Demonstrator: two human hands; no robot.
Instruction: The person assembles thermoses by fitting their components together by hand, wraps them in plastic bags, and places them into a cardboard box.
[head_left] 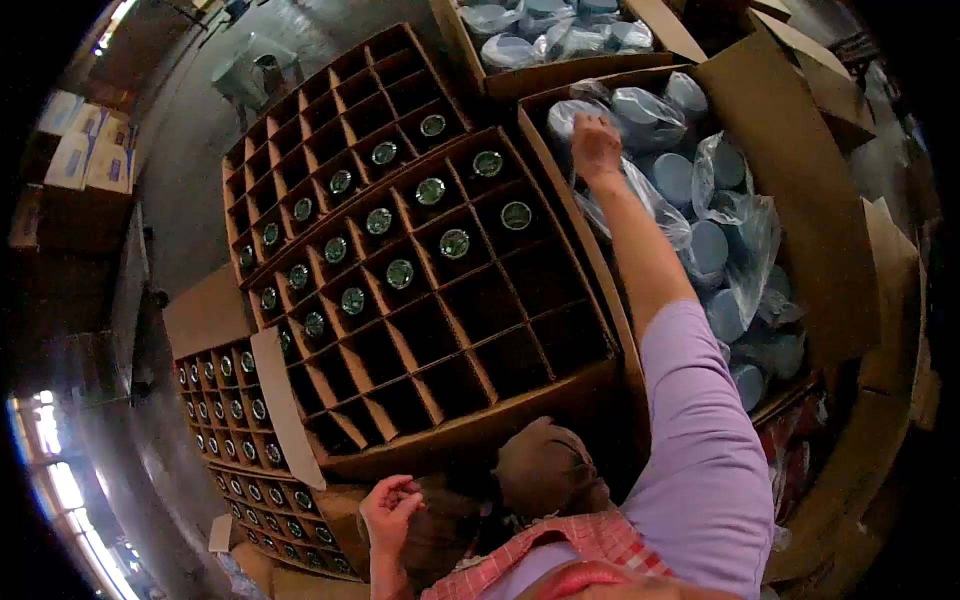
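Clearly, beside the large divided box [470, 425], an open carton [810, 180] holds blue-topped containers [671, 178]; they look stiff and smooth, probably rather light, so their sides should give the best hold. The loose plastic [757, 215] around them seems soft and slippery. The right hand [597, 150] bends its fingers over it; whether they pinch, I cannot tell. The left hand [392, 515] has fingers loosely curled, nothing visible inside.

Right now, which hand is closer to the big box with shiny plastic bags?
Right. The right hand is over that box, at the plastic bags; the left hand is farther off, low near the divided carton.
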